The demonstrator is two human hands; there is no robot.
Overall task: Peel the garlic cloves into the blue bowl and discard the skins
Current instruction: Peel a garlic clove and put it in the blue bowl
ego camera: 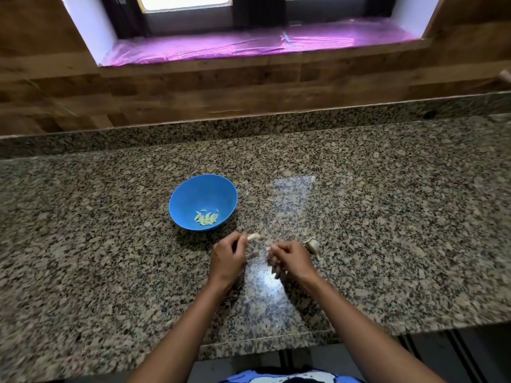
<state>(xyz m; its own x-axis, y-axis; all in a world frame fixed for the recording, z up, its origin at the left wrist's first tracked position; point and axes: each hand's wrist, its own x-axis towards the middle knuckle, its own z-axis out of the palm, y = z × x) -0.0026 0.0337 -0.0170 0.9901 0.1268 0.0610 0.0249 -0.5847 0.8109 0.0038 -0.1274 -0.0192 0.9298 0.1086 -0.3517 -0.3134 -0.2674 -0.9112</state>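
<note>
A blue bowl [203, 201] stands on the granite counter and holds several pale peeled garlic cloves [206, 217]. Just in front of it, my left hand [228, 258] pinches a whitish garlic clove [253, 236] at its fingertips. My right hand [289, 259] is a little to the right, fingers curled, pinching a small pale scrap that looks like skin [268, 248]. A piece of garlic bulb with papery skin [312, 245] lies on the counter just right of my right hand.
The speckled granite counter [387, 217] stretches wide to both sides, with a low granite upstand and wood-look wall behind. A window sill covered in pink film [249, 44] is above. The counter's front edge [262, 345] runs near my forearms.
</note>
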